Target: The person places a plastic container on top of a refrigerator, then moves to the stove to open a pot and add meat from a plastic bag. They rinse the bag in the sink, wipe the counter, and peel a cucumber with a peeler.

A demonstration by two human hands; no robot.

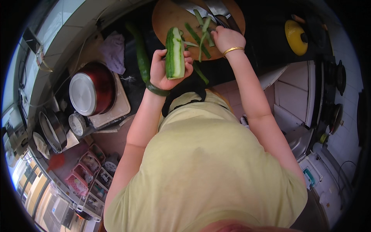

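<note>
My left hand (157, 69) is wrapped round a thick piece of cucumber (176, 54), partly peeled, with a pale strip down its green skin. It is held upright over the near left edge of a round wooden cutting board (164, 19). Over the board's right side, my right hand (228, 40) is closed, its fingertips pinched; what they grip I cannot make out. Several green peel strips (199, 36) lie beside those fingers. Beyond them, two wide blades (218, 8) rest on the board, partly cut off by the frame's top.
A long green cucumber (140, 50) lies left of the board on the black counter. Further left are a purple cloth (113, 50) and a red pot (101, 89) tipped on its side. A yellow lid (295, 38) sits at the right. Pink baskets (77, 181) stand lower left.
</note>
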